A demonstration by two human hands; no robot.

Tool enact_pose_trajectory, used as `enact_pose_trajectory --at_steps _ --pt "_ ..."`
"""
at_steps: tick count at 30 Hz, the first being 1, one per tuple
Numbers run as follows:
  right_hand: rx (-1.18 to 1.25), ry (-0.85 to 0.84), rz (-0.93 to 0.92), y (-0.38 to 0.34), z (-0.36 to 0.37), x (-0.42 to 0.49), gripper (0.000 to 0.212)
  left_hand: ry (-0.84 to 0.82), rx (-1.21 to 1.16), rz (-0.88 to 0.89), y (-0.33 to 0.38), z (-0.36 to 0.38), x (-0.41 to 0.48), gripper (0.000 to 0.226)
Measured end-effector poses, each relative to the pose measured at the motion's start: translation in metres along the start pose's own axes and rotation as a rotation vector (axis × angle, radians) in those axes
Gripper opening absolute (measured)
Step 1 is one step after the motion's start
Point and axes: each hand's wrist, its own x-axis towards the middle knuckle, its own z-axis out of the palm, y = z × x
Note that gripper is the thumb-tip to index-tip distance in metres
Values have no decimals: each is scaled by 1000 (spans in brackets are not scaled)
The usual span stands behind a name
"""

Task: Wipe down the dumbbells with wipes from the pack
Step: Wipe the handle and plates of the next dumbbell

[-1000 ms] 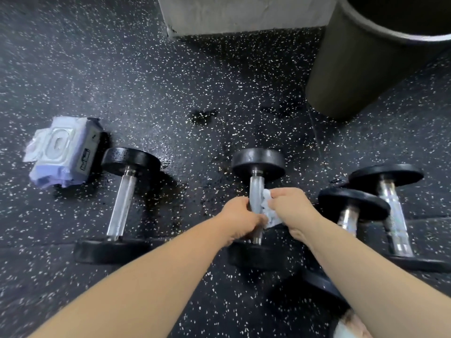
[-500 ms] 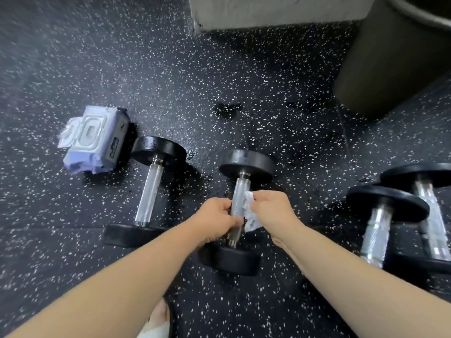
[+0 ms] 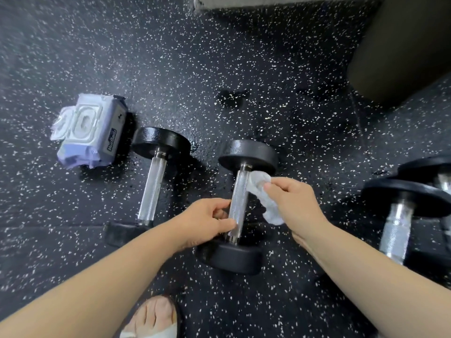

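Head view, looking down at the black rubber floor with white flecks [image 3: 219, 57].

Middle dumbbell [image 3: 240, 201], with black round heads and a knurled chrome handle, lies on the floor at centre with one head far and one head near.

Left hand [image 3: 207, 220]: thumb and fingertips pinch the near half of the handle from the left.

Right hand [image 3: 295, 203]: fingers bunched, pinching a crumpled white wipe [image 3: 262, 189]. The far end of the wipe touches the right side of the handle just below the far head. The rest hangs under the hand, off the bar.

Pale lilac soft pack of wipes [image 3: 90, 132], with a white plastic lid facing up, lies far left on the floor, just beside the far head of the left dumbbell [image 3: 153, 189]. Whether the lid is latched cannot be told.

The left dumbbell is of the same black-and-chrome type. It lies near the middle one, roughly parallel to it and not touching it.

Right edge: two more black-and-chrome dumbbells, the nearer one [image 3: 400, 230] overlapping the farther one [image 3: 429, 167] in view. Contact between them cannot be told.

Far right: dark cylindrical bin [image 3: 400, 45], standing on the floor.

Far centre: grey block edge [image 3: 268, 1].

Bottom centre: bare foot in a pale sandal [image 3: 153, 315].
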Motion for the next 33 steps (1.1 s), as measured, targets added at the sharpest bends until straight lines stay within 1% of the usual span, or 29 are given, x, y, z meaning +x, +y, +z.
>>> enact_pose_trajectory --at_steps 4,6,9,10,12,13,14,17,18,20,21,24,26,29,31,32,33 --pt "46 144 10 -1 20 10 8 36 -46 10 -3 4 7 28" --pt "86 200 39 0 27 14 10 30 -51 11 -7 4 9 28" --pt "169 125 69 -1 33 13 6 23 -38 24 -9 5 11 28" --pt "168 83 64 -1 33 11 9 31 -29 22 -8 6 11 28" --pt "76 13 14 0 30 5 19 49 -12 19 -6 6 10 22" --pt "-22 4 -35 -1 28 2 21 53 -3 12 -4 6 10 19" --pt "-141 17 -90 -2 26 0 20 54 7 3 -1 7 10 16" --pt "-489 103 -167 -11 29 1 37 55 45 -44 6 6 10 13" --pt "-568 117 -173 -15 31 0 35 60 58 -59 9 6 10 13" --pt "-706 115 -154 -26 39 -8 24 65 72 -92 18 4 7 12" --pt "-757 114 -154 -31 43 -14 25 66 79 -117 20 3 8 11" --pt "-834 128 -141 -28 55 -34 34 71 82 -161 22 2 6 23" --pt "-944 93 -119 -25 61 -46 26 99 50 -154 21 0 3 31" --pt "-1047 32 -141 -20 65 -59 23 131 78 -148 22 -1 -1 12" --pt "-974 32 -151 -20 64 -63 19 146 73 -154 20 -1 0 15" --pt "-890 56 -126 -21 63 -62 21 148 60 -159 20 -1 1 16" --pt "-800 97 -83 -22 63 -57 28 152 46 -164 18 -2 2 19"
